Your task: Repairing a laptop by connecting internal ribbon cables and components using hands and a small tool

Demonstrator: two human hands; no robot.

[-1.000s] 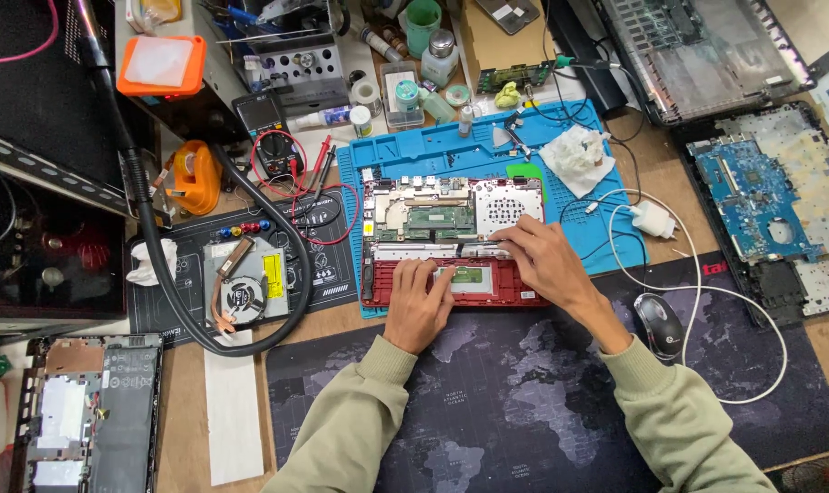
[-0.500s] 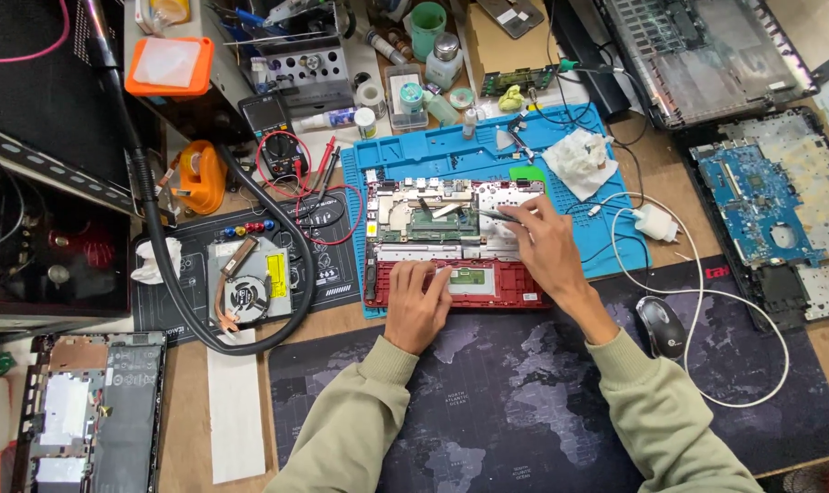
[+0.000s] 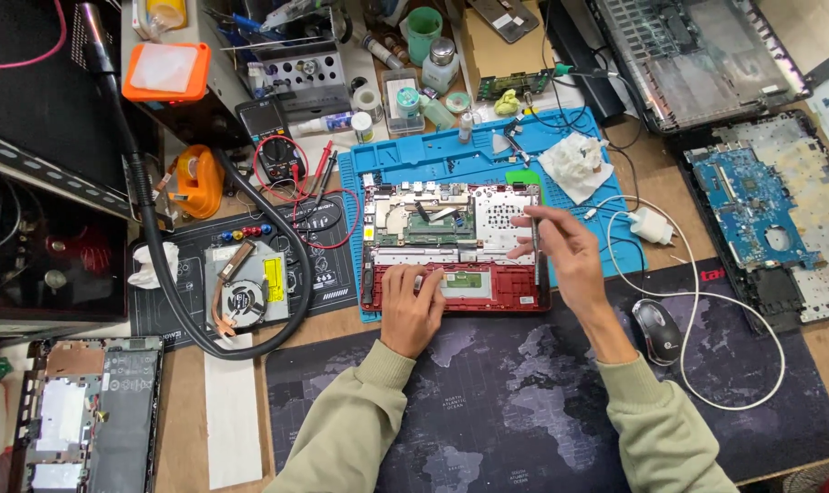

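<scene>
Item: opened red laptop base with exposed green circuit board and perforated silver plate (image 3: 451,245), laid on a blue silicone work mat (image 3: 433,160) at the centre of the bench.

Left hand (image 3: 413,306): laid flat on the red lower edge of the base, fingers spread open and gripping nothing, position unchanged from half a second ago.

Right hand (image 3: 570,251): since a second ago it has been drawn from the middle of the board to the base's 3 o'clock edge. A thin dark rod-like tool (image 3: 534,239) is pinched in the closed fingers; its tip cannot be made out. Work is judged to have shifted to the right rim.

Labels and packages: a yellow rectangular label (image 3: 274,278) on a cooling-fan assembly at 9 o'clock; an orange-rimmed flat box (image 3: 165,70) at 10 o'clock; a green cup (image 3: 424,33) at 12 o'clock; crumpled white tissue (image 3: 574,164) at 1 o'clock.
</scene>
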